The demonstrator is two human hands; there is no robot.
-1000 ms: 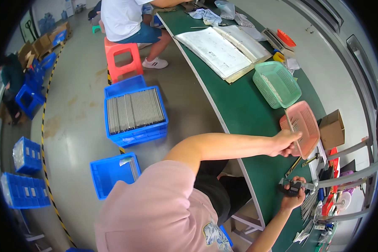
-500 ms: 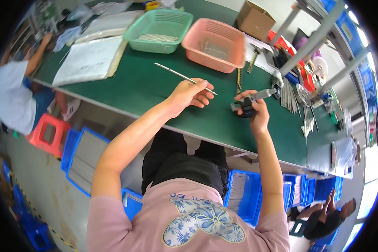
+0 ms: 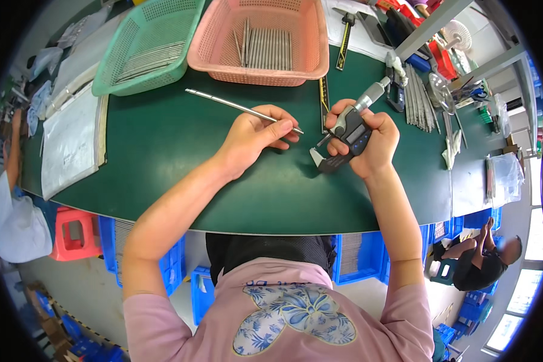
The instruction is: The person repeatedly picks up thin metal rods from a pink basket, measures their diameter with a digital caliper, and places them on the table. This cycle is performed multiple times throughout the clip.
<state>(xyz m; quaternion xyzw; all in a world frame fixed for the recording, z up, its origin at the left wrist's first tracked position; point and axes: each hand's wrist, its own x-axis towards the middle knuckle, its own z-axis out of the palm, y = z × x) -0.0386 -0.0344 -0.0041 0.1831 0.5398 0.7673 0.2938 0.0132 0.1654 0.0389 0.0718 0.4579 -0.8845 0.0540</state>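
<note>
Your left hand (image 3: pixel 254 134) pinches a thin, long silver metal rod (image 3: pixel 241 108) between thumb and fingers; the rod slants just above the dark green bench (image 3: pixel 163 151), its tip near the measuring tool. Your right hand (image 3: pixel 368 142) is closed around a grey digital micrometer with a black display (image 3: pixel 347 130). A pink plastic mesh basket (image 3: pixel 256 60) holding similar rods sits just beyond.
</note>
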